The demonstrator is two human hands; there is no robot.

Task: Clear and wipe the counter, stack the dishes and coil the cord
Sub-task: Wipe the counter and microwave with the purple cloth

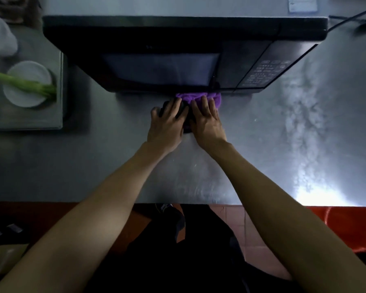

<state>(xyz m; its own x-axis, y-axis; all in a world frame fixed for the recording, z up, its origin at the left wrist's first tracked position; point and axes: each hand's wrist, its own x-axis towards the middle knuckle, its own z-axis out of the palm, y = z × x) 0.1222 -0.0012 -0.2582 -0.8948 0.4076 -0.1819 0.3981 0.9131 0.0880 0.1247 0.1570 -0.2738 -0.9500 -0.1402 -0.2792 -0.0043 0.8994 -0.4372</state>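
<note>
On the counter point(262, 144), near the middle of its far edge, the left hand point(167, 125) and right hand point(207, 121) press flat-fingered on the purple cloth point(201, 98), tight against the microwave point(178, 60). Best to keep the palms flat and sweep right, where bare steel runs to the near edge; a raised tray point(30, 115) with a plate point(25, 83) crowds the left corner.

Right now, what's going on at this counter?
A person is wiping the steel counter in front of a black microwave. Both hands lie side by side, the left hand and right hand pressing flat on a purple cloth pushed against the microwave's base. To the left, a white plate with a green stalk across it sits on a separate surface. A cord lies behind the microwave at the far right.
</note>
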